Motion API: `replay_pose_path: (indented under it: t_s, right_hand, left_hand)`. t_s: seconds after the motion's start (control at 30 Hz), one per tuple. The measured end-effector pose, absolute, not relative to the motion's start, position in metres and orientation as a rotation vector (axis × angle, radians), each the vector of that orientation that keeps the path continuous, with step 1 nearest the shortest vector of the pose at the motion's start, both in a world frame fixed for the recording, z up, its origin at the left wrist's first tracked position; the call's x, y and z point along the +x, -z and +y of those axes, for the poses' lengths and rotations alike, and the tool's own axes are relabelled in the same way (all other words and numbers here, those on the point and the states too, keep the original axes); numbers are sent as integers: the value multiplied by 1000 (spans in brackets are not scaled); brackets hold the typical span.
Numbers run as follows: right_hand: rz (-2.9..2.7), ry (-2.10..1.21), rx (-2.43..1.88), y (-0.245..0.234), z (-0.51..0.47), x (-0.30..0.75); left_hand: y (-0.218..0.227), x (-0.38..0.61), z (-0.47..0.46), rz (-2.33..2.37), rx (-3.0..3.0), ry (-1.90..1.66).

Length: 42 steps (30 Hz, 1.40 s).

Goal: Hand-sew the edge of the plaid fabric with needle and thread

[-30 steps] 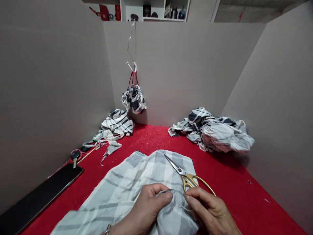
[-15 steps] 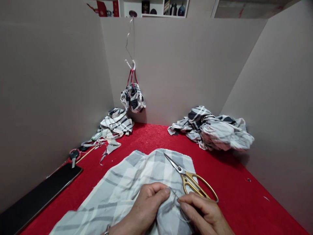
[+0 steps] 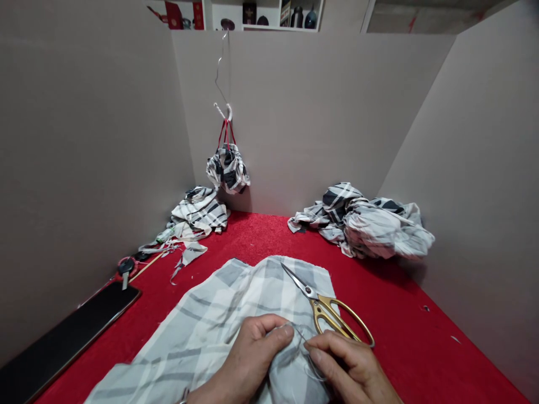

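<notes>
Plaid cloth (image 3: 202, 336) | left grip (image 3: 250, 359) pinching fold | right grip (image 3: 345, 365) pinching needle (image 3: 300, 334)

Two bare, short-nailed hands, the left hand (image 3: 248, 359) and right hand (image 3: 349, 365), with a small metal bracelet (image 3: 182, 400) at the left wrist, cut off by the lower frame edge.

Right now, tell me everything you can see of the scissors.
The scissors have slim steel-looking blades, closed or nearly so, joined at a pivot screw to gold-coloured metal handles with long oval loops. They lie flat on the plaid cloth, tips pointing away from the person. The blades rest on the cloth, while the loops reach past its edge over the red surface. The lower part of the loops passes behind the fingers of the right hand; whether they touch cannot be told.
</notes>
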State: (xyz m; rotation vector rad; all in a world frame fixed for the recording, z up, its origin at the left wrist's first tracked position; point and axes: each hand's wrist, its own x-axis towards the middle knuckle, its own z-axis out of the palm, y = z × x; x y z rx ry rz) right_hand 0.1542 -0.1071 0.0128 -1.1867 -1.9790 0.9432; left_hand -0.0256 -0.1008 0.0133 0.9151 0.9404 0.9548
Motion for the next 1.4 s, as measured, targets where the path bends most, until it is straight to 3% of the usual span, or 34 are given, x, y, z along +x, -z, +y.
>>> replay_pose_path:
  t_s: [0.97,1.17,1.4]
  right_hand:
    - [-2011,-874,-1171,-12,-109,151]
    - [-2017,-848,-1117,-9,-111,152]
    - [-2034,-561,-1056,5,-113,157]
  left_hand:
    - [-18,-23,-102,1081,1044,-957]
    - [-13,-28,-103,1168,1577,-1041]
    - [-15,-39,-99,999,2602,-1293]
